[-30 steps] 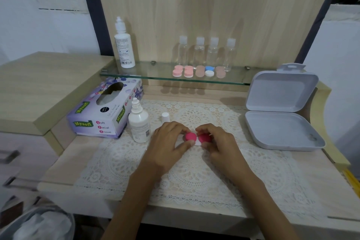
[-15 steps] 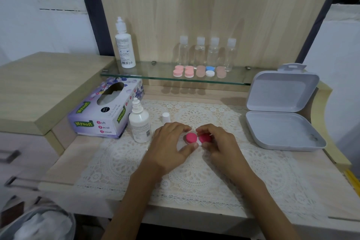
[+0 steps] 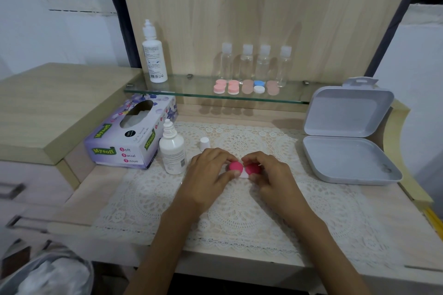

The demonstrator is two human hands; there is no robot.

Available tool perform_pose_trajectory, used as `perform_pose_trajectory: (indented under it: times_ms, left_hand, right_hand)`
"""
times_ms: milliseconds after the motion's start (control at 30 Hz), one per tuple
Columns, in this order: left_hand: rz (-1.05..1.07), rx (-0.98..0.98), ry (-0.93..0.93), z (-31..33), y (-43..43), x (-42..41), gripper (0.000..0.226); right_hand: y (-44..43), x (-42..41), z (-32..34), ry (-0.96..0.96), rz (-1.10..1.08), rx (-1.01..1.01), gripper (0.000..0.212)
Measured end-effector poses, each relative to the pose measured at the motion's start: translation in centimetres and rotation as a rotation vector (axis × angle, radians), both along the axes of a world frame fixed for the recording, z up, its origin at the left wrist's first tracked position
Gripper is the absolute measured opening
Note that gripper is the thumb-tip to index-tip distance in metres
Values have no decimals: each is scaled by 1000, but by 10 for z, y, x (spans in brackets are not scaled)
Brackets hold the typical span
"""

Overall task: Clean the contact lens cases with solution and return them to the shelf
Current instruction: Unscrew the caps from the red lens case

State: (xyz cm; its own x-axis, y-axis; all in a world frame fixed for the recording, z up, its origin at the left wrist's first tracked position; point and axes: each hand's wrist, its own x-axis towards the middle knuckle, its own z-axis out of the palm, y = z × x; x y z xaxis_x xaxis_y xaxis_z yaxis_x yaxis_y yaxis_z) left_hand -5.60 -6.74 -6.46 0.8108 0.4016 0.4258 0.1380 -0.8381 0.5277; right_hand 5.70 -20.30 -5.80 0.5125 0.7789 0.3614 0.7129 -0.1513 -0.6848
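Observation:
A contact lens case with two magenta caps (image 3: 244,169) lies on the lace mat in front of me. My left hand (image 3: 211,172) pinches its left cap between thumb and fingers. My right hand (image 3: 268,173) curls round its right cap in the same way. An uncapped white solution bottle (image 3: 172,152) stands just left of my left hand, with its small white cap (image 3: 204,143) on the mat behind. Several more lens cases (image 3: 247,86), pink, tan and blue-white, sit on the glass shelf (image 3: 191,93).
A purple tissue box (image 3: 130,136) lies at the left. An open grey plastic box (image 3: 345,151) sits at the right. On the shelf stand a tall white bottle (image 3: 153,55) and several clear small bottles (image 3: 255,62). A bin with tissue (image 3: 45,273) is at lower left.
Both hands stay on the magenta case with only slight finger shifts on the caps. Nothing else has moved.

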Motion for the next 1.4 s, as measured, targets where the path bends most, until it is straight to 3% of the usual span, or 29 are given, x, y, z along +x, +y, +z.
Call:
perform_pose_trajectory:
  times_ms: [367,767,1100,1267,1400]
  left_hand:
    - [93,-33,-73,4,-1,1,23]
    - [199,75,63,-1,2,5,36]
    - [92,92,-80,4,-2,0,30]
    - [20,193,4,4,-2,0,47]
    - [28,190,2,1,-1,1,43]
  right_hand:
    - [0,2,-3,-8,-3,11,46]
    - [0,2,-4,21,-7,4,46]
    - [0,0,-2,22,-11,10,45]
    - [0,-1,1,47,-1,1,40]
    - [-1,-2,0,46,-1,7,43]
